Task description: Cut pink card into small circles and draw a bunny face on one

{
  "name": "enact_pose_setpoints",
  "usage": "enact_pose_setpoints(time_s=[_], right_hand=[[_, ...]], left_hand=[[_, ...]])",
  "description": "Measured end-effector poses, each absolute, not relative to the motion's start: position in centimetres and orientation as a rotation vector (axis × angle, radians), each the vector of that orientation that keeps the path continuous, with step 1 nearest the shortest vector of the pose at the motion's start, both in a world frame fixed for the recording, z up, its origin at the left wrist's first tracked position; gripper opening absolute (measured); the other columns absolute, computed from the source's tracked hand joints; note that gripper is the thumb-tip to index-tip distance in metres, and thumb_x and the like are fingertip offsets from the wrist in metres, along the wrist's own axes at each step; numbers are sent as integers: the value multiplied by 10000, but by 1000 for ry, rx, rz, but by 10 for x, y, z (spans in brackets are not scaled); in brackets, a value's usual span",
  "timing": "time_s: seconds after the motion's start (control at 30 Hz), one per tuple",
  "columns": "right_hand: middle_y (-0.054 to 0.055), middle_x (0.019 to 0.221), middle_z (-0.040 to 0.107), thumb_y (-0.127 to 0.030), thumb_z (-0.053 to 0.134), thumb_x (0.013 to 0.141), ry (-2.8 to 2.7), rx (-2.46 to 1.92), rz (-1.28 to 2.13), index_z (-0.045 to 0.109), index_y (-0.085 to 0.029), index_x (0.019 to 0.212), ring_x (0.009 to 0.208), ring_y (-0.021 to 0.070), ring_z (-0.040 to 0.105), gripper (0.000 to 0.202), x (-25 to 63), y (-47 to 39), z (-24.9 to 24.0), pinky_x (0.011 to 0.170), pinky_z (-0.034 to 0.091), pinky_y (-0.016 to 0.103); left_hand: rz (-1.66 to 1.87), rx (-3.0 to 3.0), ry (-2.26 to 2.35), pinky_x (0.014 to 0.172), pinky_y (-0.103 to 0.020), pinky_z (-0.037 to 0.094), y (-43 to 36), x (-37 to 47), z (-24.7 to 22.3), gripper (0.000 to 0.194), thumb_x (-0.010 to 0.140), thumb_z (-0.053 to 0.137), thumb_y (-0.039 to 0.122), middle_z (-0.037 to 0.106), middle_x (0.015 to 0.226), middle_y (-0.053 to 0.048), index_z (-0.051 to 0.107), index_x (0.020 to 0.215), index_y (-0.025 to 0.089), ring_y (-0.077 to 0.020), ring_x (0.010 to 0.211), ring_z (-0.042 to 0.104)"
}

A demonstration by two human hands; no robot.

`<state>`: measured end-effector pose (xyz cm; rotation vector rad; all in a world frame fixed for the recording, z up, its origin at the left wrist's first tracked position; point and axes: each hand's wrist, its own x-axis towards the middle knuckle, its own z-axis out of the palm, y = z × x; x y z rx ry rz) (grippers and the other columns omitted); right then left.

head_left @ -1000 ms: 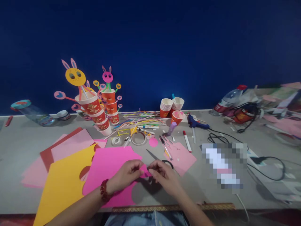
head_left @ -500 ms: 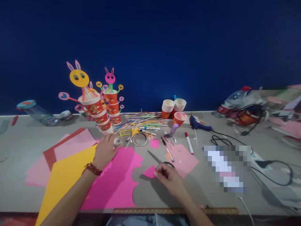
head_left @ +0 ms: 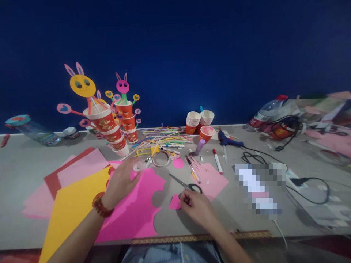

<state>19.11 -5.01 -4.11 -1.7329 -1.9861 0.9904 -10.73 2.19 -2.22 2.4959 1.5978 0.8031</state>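
Note:
My left hand (head_left: 122,182), blurred by motion, is over the left part of the bright pink sheet (head_left: 131,215), with a small roll of clear tape (head_left: 138,166) at its fingertips. My right hand (head_left: 196,206) pinches a small pink paper piece (head_left: 174,202) above the grey table. Black-handled scissors (head_left: 182,181) lie just beyond my right hand. A yellow sheet (head_left: 74,204) with curved cut-outs lies left of the pink sheet. A pink paper circle (head_left: 178,163) is near the wide tape roll (head_left: 161,159).
Decorated cup stacks (head_left: 105,122) stand at the back left, and white-rimmed cups (head_left: 192,122) at the back middle. Straws (head_left: 161,137) lie between them. A blue glue gun (head_left: 229,139), its cable and a bottle (head_left: 265,115) are on the right.
The view has shifted slightly. My left hand has moved nearer me and the small tape roll has lifted with it. The pink piece in my right hand has turned and moved off the scissors.

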Motion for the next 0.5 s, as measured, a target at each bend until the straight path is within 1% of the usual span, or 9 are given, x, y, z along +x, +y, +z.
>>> enact_pose_setpoints(time_s=[0.1,0.23,0.37,0.5], right_hand=[[10,772,731,-173,568,832,-2064,-1807,877,649,-217,788,718,179,667,102,185,-47,-39,592,363,237],[57,854,758,-199,563,879,-2188,-1878,713,657,-205,885,797,224,702,94,177,-44,-36,598,357,260],[77,873,762,-213,563,887,-2267,-1935,625,637,-199,942,783,246,715,94,174,-47,-33,571,338,273],[84,837,761,-221,577,873,-2292,-2000,549,610,-195,1035,753,262,720,168,176,-51,-34,539,310,279]], left_hand=[[725,2399,1299,1081,-427,423,-13,-78,-18,481,927,558,304,563,1370,-107,436,1388,237,-281,1282,510],[655,2317,1093,1104,-427,399,-42,-46,-23,564,901,594,225,559,1380,-113,410,1434,245,-278,1298,489],[673,2254,984,1089,-453,408,-46,-31,-35,595,891,591,172,569,1368,-124,405,1451,246,-287,1275,507],[714,2203,985,1061,-459,431,-44,-23,-46,621,871,598,147,582,1337,-129,405,1453,248,-290,1246,521]])
